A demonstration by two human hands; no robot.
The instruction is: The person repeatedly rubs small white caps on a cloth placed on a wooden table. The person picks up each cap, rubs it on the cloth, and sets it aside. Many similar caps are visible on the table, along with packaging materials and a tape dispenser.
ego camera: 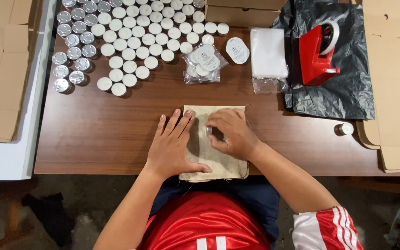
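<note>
Beneath the spread left hand (172, 146), pressed flat as an anchor, lay a beige cloth pouch (214, 164), while the right hand (230, 133) pinched a small tealight (209, 131) against it.

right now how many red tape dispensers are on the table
1. The red tape dispenser sits on the black plastic bag at the table's far right, beyond the right hand. Others may be hidden outside the view.

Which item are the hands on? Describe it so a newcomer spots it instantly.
Start at the wooden table, near edge, centre. The beige cloth pouch lies flat under the left hand and right hand. It is the only fabric item; the neighbours are round candles and a red tape dispenser.
</note>
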